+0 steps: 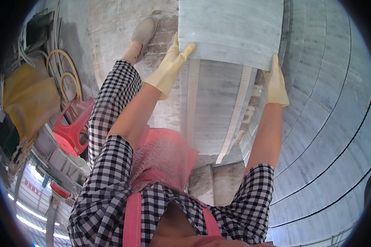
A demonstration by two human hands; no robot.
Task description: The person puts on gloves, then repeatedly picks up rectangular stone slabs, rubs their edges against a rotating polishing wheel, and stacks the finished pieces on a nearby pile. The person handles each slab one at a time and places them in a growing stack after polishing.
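A pale grey, veined slab that looks like stone lies between my two hands, its near edge toward me. My left hand, in a cream rubber glove, grips its left edge near the corner with the thumb on or against the face. At the near right corner my right hand, gloved alike, holds the edge; its fingers are partly hidden. Below and nearer to me is another grey slab with two pale strips running along it.
Many similar slabs stand stacked close on the right. At left are a red plastic stool or chair, a yellow hose and a mustard-coloured cloth or sheet. My shoe rests on the stained floor.
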